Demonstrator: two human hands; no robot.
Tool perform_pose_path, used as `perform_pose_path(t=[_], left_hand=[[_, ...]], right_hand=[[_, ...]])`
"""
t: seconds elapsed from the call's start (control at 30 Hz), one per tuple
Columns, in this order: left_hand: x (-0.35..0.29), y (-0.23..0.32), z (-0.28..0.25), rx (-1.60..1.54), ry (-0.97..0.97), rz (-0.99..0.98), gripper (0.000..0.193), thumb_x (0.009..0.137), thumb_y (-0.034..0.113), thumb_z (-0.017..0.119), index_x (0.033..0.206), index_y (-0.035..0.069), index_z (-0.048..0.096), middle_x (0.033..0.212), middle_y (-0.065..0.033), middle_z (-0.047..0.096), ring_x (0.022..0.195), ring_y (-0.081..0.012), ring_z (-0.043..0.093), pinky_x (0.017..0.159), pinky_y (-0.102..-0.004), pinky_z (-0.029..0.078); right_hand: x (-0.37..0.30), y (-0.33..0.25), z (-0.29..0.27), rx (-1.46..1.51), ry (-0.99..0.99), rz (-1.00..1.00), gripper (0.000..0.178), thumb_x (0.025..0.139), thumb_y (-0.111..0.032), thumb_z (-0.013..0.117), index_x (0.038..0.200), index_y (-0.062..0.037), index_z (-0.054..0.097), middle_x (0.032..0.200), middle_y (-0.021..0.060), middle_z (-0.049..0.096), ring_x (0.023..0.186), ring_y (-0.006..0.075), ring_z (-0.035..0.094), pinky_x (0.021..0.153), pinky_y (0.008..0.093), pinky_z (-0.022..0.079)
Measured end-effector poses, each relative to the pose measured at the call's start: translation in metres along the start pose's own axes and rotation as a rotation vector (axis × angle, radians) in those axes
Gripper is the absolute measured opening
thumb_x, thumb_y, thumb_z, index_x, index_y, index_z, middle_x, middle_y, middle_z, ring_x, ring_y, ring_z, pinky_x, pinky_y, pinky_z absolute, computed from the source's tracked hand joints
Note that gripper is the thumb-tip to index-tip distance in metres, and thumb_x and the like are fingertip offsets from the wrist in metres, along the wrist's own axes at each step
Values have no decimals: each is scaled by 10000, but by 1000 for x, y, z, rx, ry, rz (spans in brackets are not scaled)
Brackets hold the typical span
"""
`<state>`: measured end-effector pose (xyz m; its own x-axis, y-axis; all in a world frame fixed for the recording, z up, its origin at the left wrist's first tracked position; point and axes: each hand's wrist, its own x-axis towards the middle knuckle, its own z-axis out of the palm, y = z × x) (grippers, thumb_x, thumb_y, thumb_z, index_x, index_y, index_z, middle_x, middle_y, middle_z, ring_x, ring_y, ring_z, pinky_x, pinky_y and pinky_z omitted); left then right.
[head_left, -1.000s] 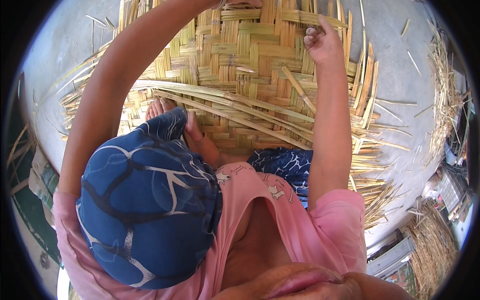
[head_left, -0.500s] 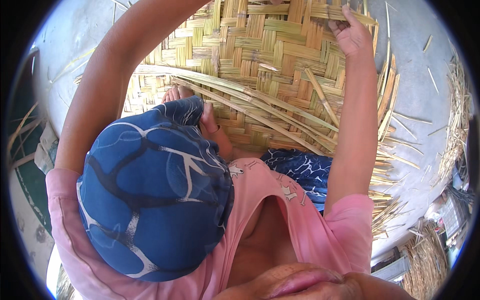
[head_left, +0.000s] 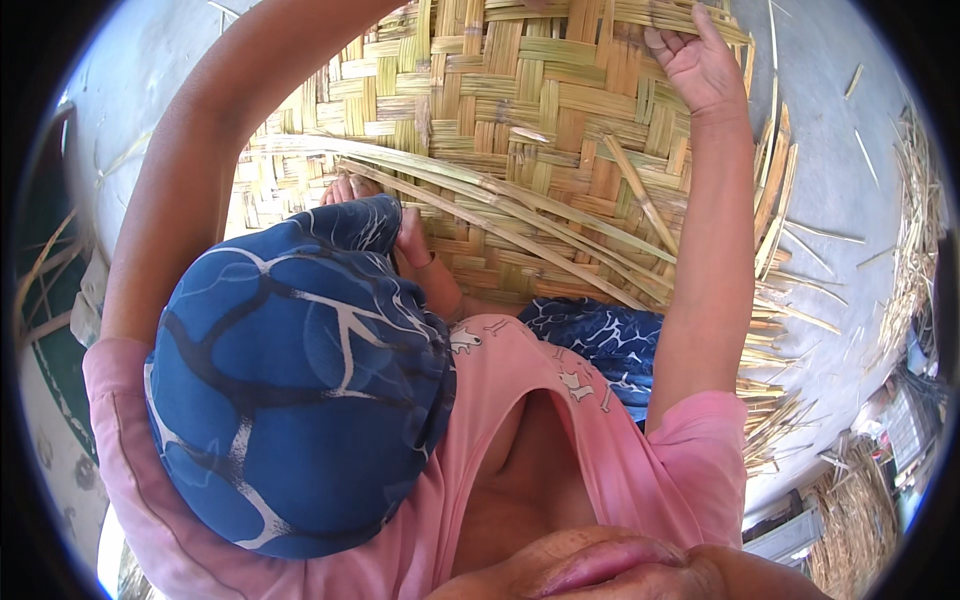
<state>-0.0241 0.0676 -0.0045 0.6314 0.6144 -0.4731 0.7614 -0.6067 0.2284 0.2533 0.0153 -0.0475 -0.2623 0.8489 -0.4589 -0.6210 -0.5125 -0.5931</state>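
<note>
A woven mat (head_left: 470, 85) of flat, yellow-green split-cane strips spreads out before me. At its far right edge my right hand (head_left: 697, 75) is closed on a bundle of strips (head_left: 655, 14), with a finger laid over them and the others curled beneath. My left arm (head_left: 210, 110) reaches over the mat and runs out past the upper edge. Of my left hand only what seem to be fingertips (head_left: 536, 3) show at that edge; the rest is out of the picture. Several long loose strips (head_left: 500, 190) lie across the near part of the mat.
My bent knee (head_left: 300, 390) in blue patterned cloth rises at the left, with my foot (head_left: 350, 188) on the mat. A short loose strip (head_left: 640, 195) rests near my right forearm. Unwoven strip ends (head_left: 775, 190) stick out rightward over the grey floor (head_left: 815, 130). Dry stalks (head_left: 900, 250) lie far right.
My left arm and knee have shifted slightly left. My right hand has moved a little up and left, still at the same bundle of strips.
</note>
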Motion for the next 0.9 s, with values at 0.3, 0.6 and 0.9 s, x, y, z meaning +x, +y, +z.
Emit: perform_pose_path(t=[0.3,0.6,0.9], left_hand=[[12,-37,44,-315,131,-62,408,825,297,776,1173,88,743,1022,-176,758,986,-314,721,879,-420,557],[-59,13,81,-284,738,-248,466,1002,296,601,1383,28,584,1439,-186,570,1314,-374,542,1111,-444,432],[-85,36,109,85,600,-247,615,994,432,565,1488,70,503,1554,-120,459,1479,-334,342,1202,-506,282]], right_hand=[[-5,14,0,-123,83,-91,212,982,-242,716,1090,-64,678,1020,78,735,890,213,718,748,360,616],[24,35,-38,-323,343,-110,338,926,-83,764,1187,68,612,1116,174,689,976,307,723,770,384,681],[22,35,-25,-364,392,-101,319,928,-59,733,1179,84,597,1096,181,667,926,307,715,741,388,683]])
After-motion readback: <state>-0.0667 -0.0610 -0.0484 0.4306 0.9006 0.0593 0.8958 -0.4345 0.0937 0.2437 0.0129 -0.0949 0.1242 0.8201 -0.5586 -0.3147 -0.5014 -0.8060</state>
